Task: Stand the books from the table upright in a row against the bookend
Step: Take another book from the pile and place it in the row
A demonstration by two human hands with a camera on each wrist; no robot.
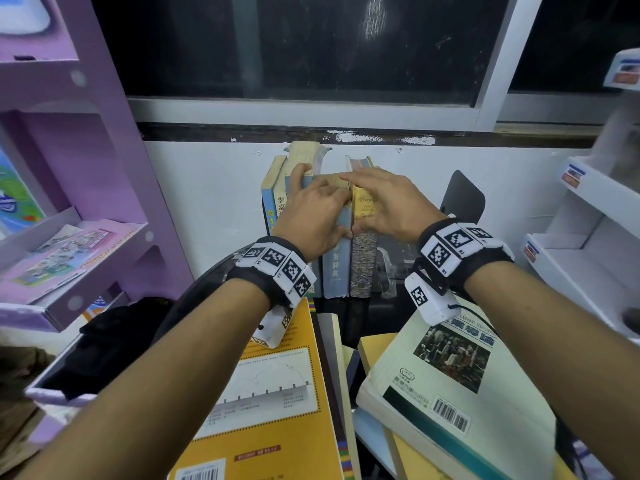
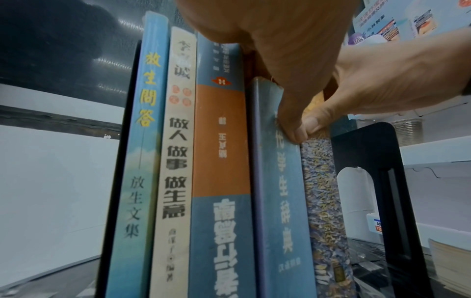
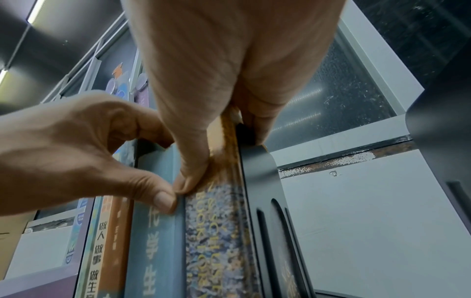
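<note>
- Books stand upright in a row at the far edge of the surface (image 1: 377,308), spines toward us: a light blue paperback with yellow characters (image 2: 139,141), a cream paperback (image 2: 175,161), a blue-and-orange paperback (image 2: 220,161), a grey-blue hardback (image 2: 280,201) and a mottled, yellow-topped book (image 2: 323,201).
- We see a black metal bookend (image 2: 367,151) just beside the mottled book on its right.
- Our left hand (image 1: 313,216) curls over the tops of the middle books, thumb on the grey-blue spine.
- Our right hand (image 1: 384,202) pinches the top of the mottled book between thumb and fingers (image 3: 252,121).
- Our thumb tips touch.
- Near us, a yellow-orange paperback (image 1: 263,393) and a pale green paperback (image 1: 460,386) lie flat.
</note>
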